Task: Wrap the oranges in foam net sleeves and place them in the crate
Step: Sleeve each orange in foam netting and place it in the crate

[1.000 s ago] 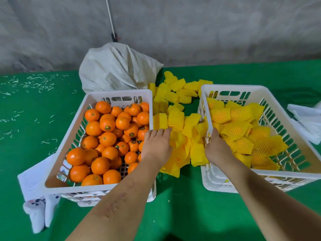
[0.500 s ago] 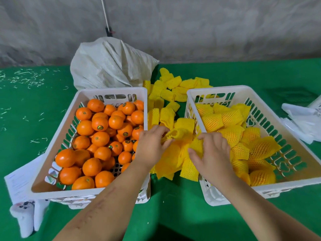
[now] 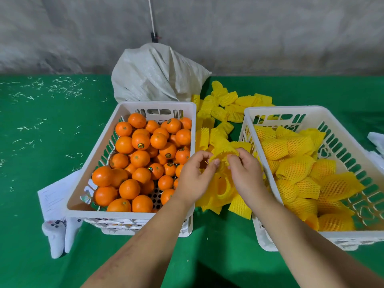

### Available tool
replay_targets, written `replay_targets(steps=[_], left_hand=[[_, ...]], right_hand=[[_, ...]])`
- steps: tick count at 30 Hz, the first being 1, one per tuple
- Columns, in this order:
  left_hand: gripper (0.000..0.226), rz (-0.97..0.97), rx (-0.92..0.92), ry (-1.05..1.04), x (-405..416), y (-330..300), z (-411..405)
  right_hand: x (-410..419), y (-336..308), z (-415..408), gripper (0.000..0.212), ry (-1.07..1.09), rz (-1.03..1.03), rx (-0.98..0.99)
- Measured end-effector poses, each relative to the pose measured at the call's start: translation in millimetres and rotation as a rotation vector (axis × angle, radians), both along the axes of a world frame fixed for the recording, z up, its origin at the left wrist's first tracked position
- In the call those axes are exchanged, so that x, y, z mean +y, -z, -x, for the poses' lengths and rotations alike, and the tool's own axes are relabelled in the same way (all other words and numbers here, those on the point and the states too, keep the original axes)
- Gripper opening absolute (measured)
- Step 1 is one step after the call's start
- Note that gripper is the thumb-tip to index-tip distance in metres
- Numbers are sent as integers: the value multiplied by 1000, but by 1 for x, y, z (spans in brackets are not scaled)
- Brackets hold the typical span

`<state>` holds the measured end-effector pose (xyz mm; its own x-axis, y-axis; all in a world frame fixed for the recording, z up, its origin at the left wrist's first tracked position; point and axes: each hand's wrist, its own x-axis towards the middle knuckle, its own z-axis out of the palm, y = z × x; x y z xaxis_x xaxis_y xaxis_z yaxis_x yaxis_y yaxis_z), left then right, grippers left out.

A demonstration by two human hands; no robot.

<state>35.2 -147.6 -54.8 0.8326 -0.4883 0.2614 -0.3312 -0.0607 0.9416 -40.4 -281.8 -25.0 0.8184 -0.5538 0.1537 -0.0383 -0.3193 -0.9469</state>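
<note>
The white slotted plastic crate on the left (image 3: 99, 163) is piled w/ bare, glossy round oranges (image 3: 141, 156) — several dozen by the look of it. The matching white plastic crate on the right (image 3: 353, 154) holds a loose layer of oranges already in yellow foam net (image 3: 295, 169), maybe a dozen or so, w/ plenty of room left. So I'd judge the job under halfway: most fruit is yet to be wrapped.

Between the two crates, on the green cloth-covered table (image 3: 41, 183), lies a heap of empty yellow foam net sleeves (image 3: 226, 107). Both hands are over that heap. The left hand (image 3: 193, 179) and right hand (image 3: 247, 175) each pinch the rim of one yellow foam sleeve (image 3: 223, 156) between thumb and curled fingers — pulling its mouth apart, it seems. No orange is in either hand; the next one sits in the left crate, just beside the left wrist.
</note>
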Motion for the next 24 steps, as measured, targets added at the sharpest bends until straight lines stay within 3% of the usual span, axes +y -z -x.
replay_targets(steps=[4,7,11,13,16,20,22,24], left_hand=[[2,103,165,-68,2,2,1],[9,165,213,-61,4,4,-2],[19,152,206,-28,0,-2,-16],[17,-31,27,-129,-3,-4,-38],[37,-537,-316,-363,2,-6,-86],[89,-1362,-269,-264,26,5,-142],[107,-1541,-363,-239,34,12,-156],[102,-1588,-502,-273,38,13,-161]], right_hand=[[-25,4,4,20,38,265,16],[-50,11,6,19,19,481,115],[-70,18,1,29,19,392,130],[-73,19,-3,25,17,409,136],[-72,21,-5,17,-7,494,158],[-75,26,-8,15,-12,474,185],[-78,29,-11,18,-1,443,181],[-79,31,-12,21,4,429,176]])
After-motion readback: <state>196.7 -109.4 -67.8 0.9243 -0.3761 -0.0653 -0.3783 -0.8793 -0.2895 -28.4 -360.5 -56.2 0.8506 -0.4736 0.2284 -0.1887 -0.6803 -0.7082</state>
